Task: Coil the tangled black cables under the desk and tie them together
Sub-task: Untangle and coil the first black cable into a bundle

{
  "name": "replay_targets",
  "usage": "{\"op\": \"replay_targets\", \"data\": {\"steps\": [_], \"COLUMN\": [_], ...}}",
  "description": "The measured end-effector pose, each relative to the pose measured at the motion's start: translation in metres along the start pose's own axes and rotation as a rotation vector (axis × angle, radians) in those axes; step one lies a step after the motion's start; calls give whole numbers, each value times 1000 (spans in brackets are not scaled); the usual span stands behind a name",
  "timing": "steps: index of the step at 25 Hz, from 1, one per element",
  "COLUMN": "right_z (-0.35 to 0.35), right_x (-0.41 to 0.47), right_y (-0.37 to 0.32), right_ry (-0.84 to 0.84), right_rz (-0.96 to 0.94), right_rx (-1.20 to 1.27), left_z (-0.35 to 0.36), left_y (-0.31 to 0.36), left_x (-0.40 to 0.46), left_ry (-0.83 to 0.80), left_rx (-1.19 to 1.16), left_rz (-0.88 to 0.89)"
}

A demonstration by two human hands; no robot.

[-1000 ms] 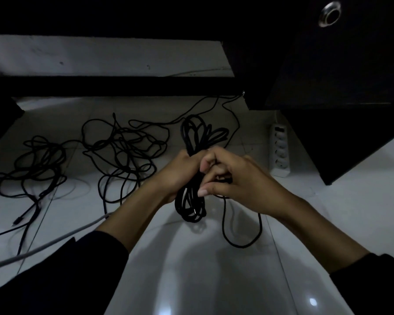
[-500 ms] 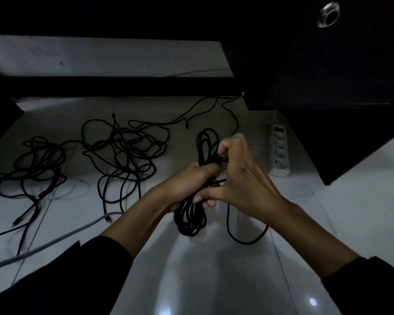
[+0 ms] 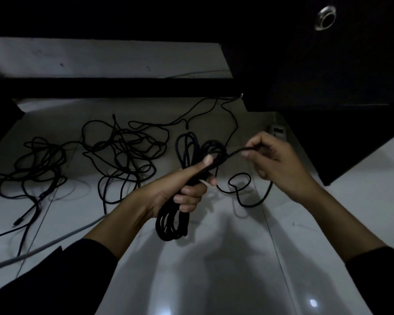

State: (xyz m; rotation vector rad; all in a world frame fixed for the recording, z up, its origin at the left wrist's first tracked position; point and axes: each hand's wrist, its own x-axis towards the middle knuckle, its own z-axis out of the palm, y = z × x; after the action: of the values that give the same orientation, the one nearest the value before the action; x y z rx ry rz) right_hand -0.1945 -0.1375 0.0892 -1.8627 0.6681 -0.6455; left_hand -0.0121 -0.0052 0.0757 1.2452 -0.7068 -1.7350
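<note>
I see the white floor [image 3: 214, 280] under the dark desk [image 3: 328, 64], with two tangled cable piles [image 3: 123, 151] lying far left, apart from the hands. The coiled bundle [image 3: 187, 178] sits at centre, clenched at its waist in my left hand [image 3: 180, 189]. My right hand [image 3: 280, 162] pinches the loose end [image 3: 234, 153], drawn taut to the right. I judge the cable light, limp and springy: loops slip unless the waist is squeezed. Hold the end close to the bundle when wrapping.
</note>
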Motion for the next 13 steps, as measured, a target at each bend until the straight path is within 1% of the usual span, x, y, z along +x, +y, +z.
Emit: {"op": "replay_targets", "data": {"steps": [2,5,6,8,10,13], "right_z": [0,4,7,11,17,29], "right_x": [-2,-8,-10,-13,-17,-26], "right_y": [-1,2,2,1,-3,-9], "right_ry": [3,-37,-38,-18,31,91], "right_rz": [126,278,320,372,356,236], "right_rx": [120,109,124,249,383,312], "left_z": [-1,-2,0,4,8,13], "left_y": [-1,-3,-3,-2,-1,-2], "left_x": [1,1,2,4,8,14], "left_ry": [-46,-116,-109,-27,59,135], "left_rx": [-112,-233,-240,-224,-250,-274], "left_rz": [5,39,54,81,132,226]}}
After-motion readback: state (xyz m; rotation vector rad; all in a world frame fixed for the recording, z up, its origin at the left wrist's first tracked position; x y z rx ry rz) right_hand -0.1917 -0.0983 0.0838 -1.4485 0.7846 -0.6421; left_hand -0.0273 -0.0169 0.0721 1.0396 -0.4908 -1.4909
